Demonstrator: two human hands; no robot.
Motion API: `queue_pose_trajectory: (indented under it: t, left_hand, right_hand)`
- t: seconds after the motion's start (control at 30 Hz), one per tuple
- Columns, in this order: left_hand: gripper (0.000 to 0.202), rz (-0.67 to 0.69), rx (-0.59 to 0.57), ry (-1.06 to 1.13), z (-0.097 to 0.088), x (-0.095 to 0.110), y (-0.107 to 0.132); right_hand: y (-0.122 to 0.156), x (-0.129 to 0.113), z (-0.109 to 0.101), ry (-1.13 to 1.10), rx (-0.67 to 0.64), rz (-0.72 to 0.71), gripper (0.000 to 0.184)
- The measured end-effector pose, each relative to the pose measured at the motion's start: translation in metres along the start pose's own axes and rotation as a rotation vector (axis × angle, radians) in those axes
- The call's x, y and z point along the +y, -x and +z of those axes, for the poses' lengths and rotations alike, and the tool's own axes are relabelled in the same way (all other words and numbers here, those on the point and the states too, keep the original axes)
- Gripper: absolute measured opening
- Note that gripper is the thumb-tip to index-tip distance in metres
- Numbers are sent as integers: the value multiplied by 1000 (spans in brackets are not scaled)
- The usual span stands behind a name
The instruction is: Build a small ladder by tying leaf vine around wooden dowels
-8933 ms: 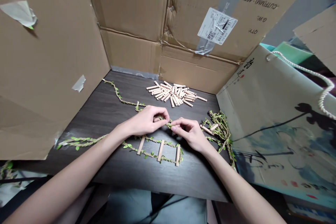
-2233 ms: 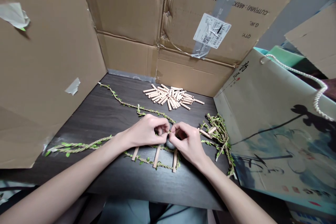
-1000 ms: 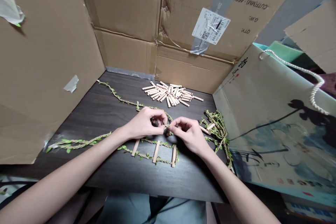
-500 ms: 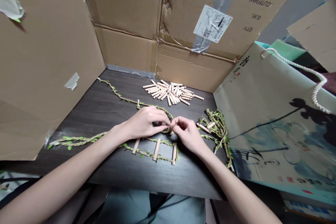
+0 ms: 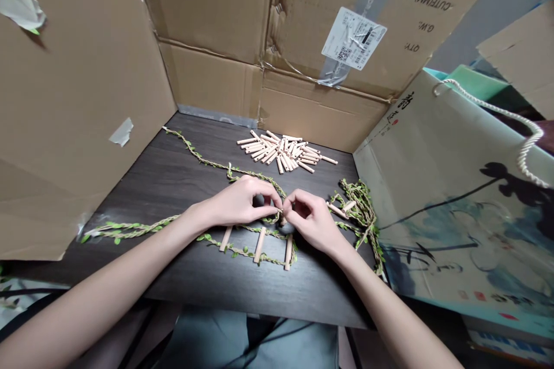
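My left hand (image 5: 242, 203) and my right hand (image 5: 309, 221) meet fingertip to fingertip over the dark table (image 5: 182, 184), both pinched on a green leafy vine cord (image 5: 203, 160). A small wooden stick (image 5: 282, 221) shows just below the pinch, partly hidden by my fingers. In front of my hands lies a little ladder (image 5: 259, 245) of three wooden sticks tied between two vine strands. The vine trails left (image 5: 125, 229) and toward the far left corner.
A pile of several loose wooden sticks (image 5: 283, 153) lies at the back of the table. A tangle of vine with sticks (image 5: 359, 213) sits at the right edge. Cardboard walls (image 5: 78, 98) close in the left and back; a paper bag (image 5: 454, 207) stands at right.
My hands have stayed at the same spot, fingers working the vine in small moves. The view shifts slightly. The ladder of three sticks lies unchanged.
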State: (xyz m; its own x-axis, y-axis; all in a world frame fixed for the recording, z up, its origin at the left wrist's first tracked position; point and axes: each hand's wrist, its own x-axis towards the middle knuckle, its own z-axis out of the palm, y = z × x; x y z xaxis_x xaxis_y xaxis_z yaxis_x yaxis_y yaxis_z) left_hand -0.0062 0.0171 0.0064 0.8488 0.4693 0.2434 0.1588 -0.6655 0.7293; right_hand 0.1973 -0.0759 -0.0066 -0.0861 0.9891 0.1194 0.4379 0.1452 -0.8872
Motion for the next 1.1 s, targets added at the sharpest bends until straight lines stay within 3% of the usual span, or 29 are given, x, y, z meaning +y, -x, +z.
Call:
queue_pose_trajectory:
  t: [0.23, 0.47, 0.77, 0.87, 1.03, 1.1]
  left_hand:
    - [14, 37, 16, -41, 4, 0, 0]
    - [14, -8, 65, -18, -1, 1, 0]
    - [10, 18, 20, 2, -2, 1, 0]
    - [11, 19, 19, -18, -2, 1, 0]
    - [13, 42, 6, -43, -3, 0, 0]
    - [13, 46, 0, -50, -3, 1, 0]
  right_hand:
    - [0, 2, -3, 2, -116, 78, 7]
    - [-2, 6, -4, -31, -66, 105, 8]
    - [-1, -1, -6, 137, -46, -116, 11]
    - [-2, 2, -6, 130, -59, -75, 9]
    - [-3, 7, -6, 130, 30, 92, 11]
    - [-2, 6, -6, 160, 23, 77, 10]
